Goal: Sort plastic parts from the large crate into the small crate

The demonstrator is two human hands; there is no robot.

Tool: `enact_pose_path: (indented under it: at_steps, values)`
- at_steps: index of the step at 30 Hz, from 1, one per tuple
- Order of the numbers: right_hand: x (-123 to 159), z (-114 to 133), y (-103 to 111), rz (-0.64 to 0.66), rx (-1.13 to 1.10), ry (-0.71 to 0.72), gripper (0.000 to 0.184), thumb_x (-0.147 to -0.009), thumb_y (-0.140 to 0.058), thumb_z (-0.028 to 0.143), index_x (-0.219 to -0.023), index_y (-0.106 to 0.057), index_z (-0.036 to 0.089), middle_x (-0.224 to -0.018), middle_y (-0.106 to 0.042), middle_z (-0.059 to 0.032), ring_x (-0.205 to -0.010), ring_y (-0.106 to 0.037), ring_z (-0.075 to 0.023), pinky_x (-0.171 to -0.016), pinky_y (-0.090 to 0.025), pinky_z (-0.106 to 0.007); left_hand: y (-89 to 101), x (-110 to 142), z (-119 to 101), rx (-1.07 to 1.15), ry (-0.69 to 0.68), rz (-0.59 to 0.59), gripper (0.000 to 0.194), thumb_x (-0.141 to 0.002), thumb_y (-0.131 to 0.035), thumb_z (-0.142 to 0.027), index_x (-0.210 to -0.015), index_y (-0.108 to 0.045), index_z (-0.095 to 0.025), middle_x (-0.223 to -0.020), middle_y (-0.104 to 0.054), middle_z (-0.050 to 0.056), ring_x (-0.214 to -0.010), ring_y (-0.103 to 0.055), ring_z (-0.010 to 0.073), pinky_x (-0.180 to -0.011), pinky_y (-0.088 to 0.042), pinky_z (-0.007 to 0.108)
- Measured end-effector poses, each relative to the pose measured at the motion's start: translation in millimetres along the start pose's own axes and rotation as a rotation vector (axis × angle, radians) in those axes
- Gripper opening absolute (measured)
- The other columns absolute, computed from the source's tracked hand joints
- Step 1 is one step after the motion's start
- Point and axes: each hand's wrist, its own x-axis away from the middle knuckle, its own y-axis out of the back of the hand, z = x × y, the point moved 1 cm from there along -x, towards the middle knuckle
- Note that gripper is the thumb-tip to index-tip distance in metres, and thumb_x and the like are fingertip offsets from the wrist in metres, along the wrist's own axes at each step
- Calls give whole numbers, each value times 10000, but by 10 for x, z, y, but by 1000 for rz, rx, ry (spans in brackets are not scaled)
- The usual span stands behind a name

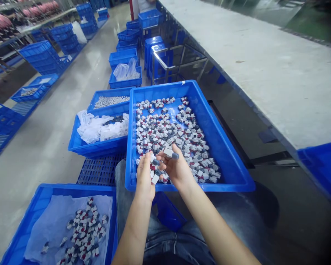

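Both my hands are over the near edge of a large blue tray [223,147], which sits across my lap. Many small plastic pieces [165,129], white blocks with dark grey ends and red bits, are spread over its bottom. In my right hand [179,171] a white and grey plastic piece [168,152] is held by the thumb and fingers, its rounded grey end pointing right. My left hand [145,178], close beside it, is curled around a similar piece [155,162]. The left fingers are partly hidden, and other white pieces show just below them.
At lower left a lined blue crate [41,191] holds more pieces. Left of the tray stand a crate with white plastic wrapping [92,127] and one of small white parts [111,102]. A long pale table [264,62] runs along the right; blue stools [154,48] and a metal frame stand ahead.
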Motion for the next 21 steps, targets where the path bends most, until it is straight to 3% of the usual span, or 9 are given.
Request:
enact_pose_path:
  at_steps: [7, 11, 14, 17, 19, 21]
  values:
    - [7, 21, 35, -25, -70, -9, 430, -775, -458, 527, -644, -618, 149, -650, -620, -61, -517, -536, -114, -462, -473, -220, 31, 4, -50, 12, 52, -38, 338, -782, -491, -485, -907, -552, -177, -799, -629, 26, -546, -583, 100, -372, -382, 167]
    - [4, 24, 64, -102, -79, 81, 212, -771, -518, 365, -689, -581, 180, -712, -620, -15, -615, -580, -83, -500, -474, -153, 36, 10, -77, 40, 36, -24, 348, -835, -373, -467, -861, -557, -172, -737, -602, 5, -508, -554, 86, -402, -404, 186]
    - [36, 21, 64, -78, -27, 154, 85, -727, -559, 281, -761, -573, 204, -706, -604, 21, -564, -553, -70, -435, -432, -145, 42, -16, -76, 57, 10, -15, 251, -830, -401, -382, -854, -546, -179, -664, -571, -15, -484, -527, 83, -399, -377, 181]
    - [96, 16, 38, 1, 180, 209, 205, -705, -595, 295, -897, -599, 222, -649, -576, 32, -485, -506, -79, -368, -369, -167, 65, -48, -43, 27, -18, -18, 214, -799, -479, -368, -874, -553, -181, -658, -571, -15, -488, -510, 77, -414, -366, 173]
    - [131, 22, 8, 94, 441, 299, 312, -687, -627, 330, -984, -596, 238, -643, -564, 34, -499, -517, -97, -397, -396, -194, 91, -53, -21, 0, -54, -35, 210, -776, -528, -370, -890, -561, -197, -688, -579, -18, -525, -519, 72, -456, -387, 165]
    - [145, 36, -21, 167, 671, 417, 303, -667, -652, 355, -940, -617, 229, -653, -563, 26, -542, -540, -116, -464, -443, -227, 120, -40, -17, -60, -107, -55, 216, -752, -565, -365, -904, -572, -212, -756, -596, -13, -589, -542, 77, -506, -412, 164]
